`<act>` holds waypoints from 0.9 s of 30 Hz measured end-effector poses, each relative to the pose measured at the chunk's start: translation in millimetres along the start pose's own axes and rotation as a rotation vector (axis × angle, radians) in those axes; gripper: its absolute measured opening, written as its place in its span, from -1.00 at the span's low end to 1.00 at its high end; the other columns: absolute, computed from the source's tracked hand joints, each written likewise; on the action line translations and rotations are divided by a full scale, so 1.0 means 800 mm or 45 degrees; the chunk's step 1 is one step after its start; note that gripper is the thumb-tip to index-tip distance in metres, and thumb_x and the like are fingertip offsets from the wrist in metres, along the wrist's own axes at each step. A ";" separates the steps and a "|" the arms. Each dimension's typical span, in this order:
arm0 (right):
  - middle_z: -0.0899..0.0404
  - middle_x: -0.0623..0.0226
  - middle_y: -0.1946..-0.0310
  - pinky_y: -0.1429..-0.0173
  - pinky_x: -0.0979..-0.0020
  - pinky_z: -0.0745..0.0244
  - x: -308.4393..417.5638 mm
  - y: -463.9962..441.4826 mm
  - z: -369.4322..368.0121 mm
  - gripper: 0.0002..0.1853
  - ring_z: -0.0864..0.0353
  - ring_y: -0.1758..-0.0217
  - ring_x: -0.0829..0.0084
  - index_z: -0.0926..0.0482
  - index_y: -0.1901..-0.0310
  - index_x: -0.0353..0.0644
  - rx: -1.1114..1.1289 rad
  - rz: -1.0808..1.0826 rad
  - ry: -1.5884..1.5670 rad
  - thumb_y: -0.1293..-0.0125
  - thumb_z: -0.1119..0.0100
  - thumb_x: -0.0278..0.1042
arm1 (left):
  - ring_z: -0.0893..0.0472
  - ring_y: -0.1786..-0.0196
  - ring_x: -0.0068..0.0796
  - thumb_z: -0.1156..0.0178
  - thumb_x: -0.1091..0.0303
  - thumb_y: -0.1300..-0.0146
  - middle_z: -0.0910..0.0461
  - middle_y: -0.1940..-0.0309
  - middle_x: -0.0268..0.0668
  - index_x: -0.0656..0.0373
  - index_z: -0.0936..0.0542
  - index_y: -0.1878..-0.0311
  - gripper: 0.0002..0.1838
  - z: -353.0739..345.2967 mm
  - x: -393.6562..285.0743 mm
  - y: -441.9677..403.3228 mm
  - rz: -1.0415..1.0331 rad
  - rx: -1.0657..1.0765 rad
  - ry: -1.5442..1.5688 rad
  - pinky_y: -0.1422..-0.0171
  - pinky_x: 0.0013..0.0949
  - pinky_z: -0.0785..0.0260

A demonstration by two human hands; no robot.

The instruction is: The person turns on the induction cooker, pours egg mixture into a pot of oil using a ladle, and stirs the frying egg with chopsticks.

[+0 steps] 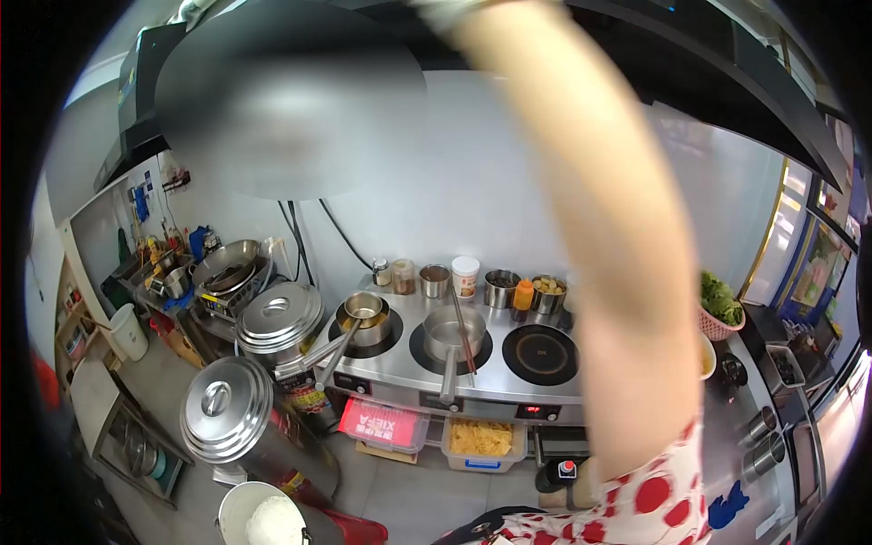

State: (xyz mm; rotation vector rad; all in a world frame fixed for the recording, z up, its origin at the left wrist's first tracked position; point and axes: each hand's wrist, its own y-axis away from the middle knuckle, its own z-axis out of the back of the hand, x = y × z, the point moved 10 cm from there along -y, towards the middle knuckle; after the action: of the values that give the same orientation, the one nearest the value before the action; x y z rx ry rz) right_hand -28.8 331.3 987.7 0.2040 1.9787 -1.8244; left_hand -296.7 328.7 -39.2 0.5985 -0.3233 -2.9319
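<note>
Red-dotted-sleeved right hand (445,11), blurred, cut off at top — grip apart or together, cannot tell — near one black hood (690,73), left hand out of view, three burners (540,354) below, one saucepan (440,339) with chopsticks (461,320) across it, two lidded stockpots (222,409).

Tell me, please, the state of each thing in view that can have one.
Saucepan: uncovered, chopsticks across it.
Front stockpot: lidded.
Rear stockpot: lidded.
Left burner: pot on it.
Right burner: bare.
Control display: lit red.
Red-lidded box: closed.
Blue-latched box: filled.
White bucket: uncovered.
Right hand: raised, blurred, grip unclear.
</note>
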 end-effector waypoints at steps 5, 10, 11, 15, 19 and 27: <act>-0.56 0.38 0.55 0.19 0.35 -0.35 0.416 0.168 -0.008 -0.87 -0.55 0.32 0.41 -0.61 0.54 -0.04 -0.226 0.985 -0.562 0.02 -0.14 -0.22 | -0.60 0.48 -0.37 -0.04 0.22 -0.19 -0.62 0.51 -0.31 0.07 -0.66 0.44 -0.75 -0.013 0.054 0.041 0.163 0.007 0.138 0.42 -0.26 -0.45; -0.64 0.28 0.43 0.16 0.15 -0.48 0.640 0.480 0.127 -0.67 -0.64 0.28 0.24 -0.67 0.37 -0.04 0.482 1.997 -1.742 -0.09 -0.16 0.06 | -0.59 0.48 -0.38 -0.04 0.22 -0.20 -0.62 0.51 -0.31 0.08 -0.66 0.43 -0.75 0.002 0.169 0.118 0.378 -0.031 0.270 0.43 -0.27 -0.45; -0.63 0.23 0.39 0.15 0.18 -0.48 0.671 0.530 0.149 -0.63 -0.63 0.26 0.20 -0.65 0.28 -0.05 0.846 2.097 -1.724 -0.07 -0.18 0.09 | -0.59 0.48 -0.38 -0.03 0.22 -0.20 -0.62 0.51 -0.31 0.08 -0.66 0.43 -0.74 0.007 0.201 0.139 0.410 -0.030 0.278 0.43 -0.27 -0.45; -0.60 0.19 0.42 0.16 0.21 -0.45 0.787 0.555 0.185 -0.59 -0.60 0.27 0.15 -0.57 0.31 -0.21 1.032 1.621 -2.039 0.01 -0.26 0.01 | -0.58 0.49 -0.39 -0.03 0.22 -0.21 -0.62 0.51 -0.31 0.09 -0.66 0.42 -0.74 0.026 0.377 0.259 0.574 -0.011 0.282 0.43 -0.28 -0.45; -0.58 0.18 0.43 0.13 0.23 -0.44 0.822 0.497 0.177 -0.59 -0.58 0.27 0.14 -0.53 0.35 -0.25 1.170 0.977 -2.024 0.07 -0.33 -0.06 | -0.58 0.49 -0.40 -0.02 0.23 -0.22 -0.61 0.51 -0.31 0.10 -0.67 0.41 -0.73 0.009 0.485 0.330 0.616 0.061 0.318 0.43 -0.28 -0.45; -0.56 0.09 0.31 0.01 0.14 -0.42 0.857 0.581 0.191 -0.59 -0.54 0.14 0.10 -0.47 0.09 -0.29 1.769 0.747 -1.969 -0.13 -0.19 -0.14 | -0.47 0.59 -0.44 0.00 0.25 -0.22 -0.55 0.59 -0.33 0.17 -0.64 0.43 -0.72 -0.073 0.569 0.722 0.965 0.175 0.577 0.49 -0.27 -0.39</act>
State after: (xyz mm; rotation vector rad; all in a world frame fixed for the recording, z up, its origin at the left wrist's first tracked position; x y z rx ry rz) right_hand -424.7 111.5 277.5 -0.1937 -0.4353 -1.6004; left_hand -639.4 -319.0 -125.6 0.8920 -0.5492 -2.0043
